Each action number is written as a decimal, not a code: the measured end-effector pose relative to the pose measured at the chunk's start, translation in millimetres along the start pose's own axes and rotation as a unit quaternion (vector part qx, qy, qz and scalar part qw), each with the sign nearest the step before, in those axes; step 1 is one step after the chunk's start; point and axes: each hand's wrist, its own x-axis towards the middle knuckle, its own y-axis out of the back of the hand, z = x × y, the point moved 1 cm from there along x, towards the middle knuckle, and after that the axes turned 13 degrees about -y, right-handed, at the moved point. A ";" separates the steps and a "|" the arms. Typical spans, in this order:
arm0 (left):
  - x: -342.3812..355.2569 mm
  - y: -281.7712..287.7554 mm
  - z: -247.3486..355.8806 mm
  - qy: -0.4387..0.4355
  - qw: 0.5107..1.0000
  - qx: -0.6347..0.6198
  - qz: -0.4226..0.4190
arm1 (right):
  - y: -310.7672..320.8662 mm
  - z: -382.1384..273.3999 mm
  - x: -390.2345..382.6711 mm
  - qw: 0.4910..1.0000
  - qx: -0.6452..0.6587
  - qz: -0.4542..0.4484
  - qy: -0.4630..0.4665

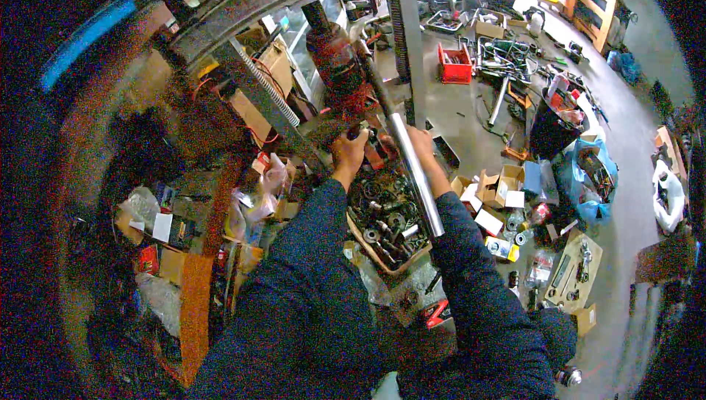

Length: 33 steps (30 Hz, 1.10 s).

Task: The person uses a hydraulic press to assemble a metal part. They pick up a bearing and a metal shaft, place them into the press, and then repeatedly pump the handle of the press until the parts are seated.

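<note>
A steel-framed press [413, 47] stands in front of me, with a red bottle jack [337, 62] set in it. From the jack a long pipe handle [416, 172], dark above and bright metal below, slants down toward me. My left hand [350, 153] is closed at the base of the jack, around something small that I cannot make out. My right hand [421, 144] is just beyond the pipe handle, which partly covers it; its fingers are hidden. Under both hands sits a box [397, 268] full of dark, greasy metal parts.
To the right lie small cartons [507, 183], a blue bag [607, 168] and a black bucket [551, 131] with items in it. Farther off are a red crate [454, 63] and piled tools [507, 58]. An orange-brown beam [197, 312] and plastic wrapping [160, 301] are at left.
</note>
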 end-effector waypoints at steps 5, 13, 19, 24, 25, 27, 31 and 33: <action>1.9 -4.7 6.1 -0.050 0.980 0.128 -0.147 | 4.0 -13.4 -11.2 0.997 0.042 -0.055 -0.031; 29.0 11.0 -23.5 0.033 0.934 0.274 -0.227 | -49.5 10.6 13.9 0.998 0.065 0.003 -0.017; 20.3 -0.3 39.9 -0.055 0.909 0.219 -0.351 | -35.5 32.6 2.3 0.995 0.090 -0.022 -0.042; 21.0 38.3 -19.1 -0.048 0.916 0.253 -0.309 | -27.8 -23.9 -16.1 0.988 0.135 -0.060 -0.043; 34.0 28.8 -28.5 -0.060 0.924 0.232 -0.298 | -32.6 -11.7 0.6 0.991 0.128 -0.045 -0.022; 39.0 5.5 -34.9 -0.068 0.933 0.197 -0.293 | -37.4 15.2 13.9 0.993 0.109 -0.031 -0.010; 36.0 28.3 -51.5 0.027 0.936 0.171 -0.307 | -53.2 -0.2 3.0 0.991 0.121 -0.056 -0.002; 30.7 47.2 -51.1 0.002 0.926 0.208 -0.316 | -62.8 -15.5 -5.9 0.993 0.103 -0.061 0.014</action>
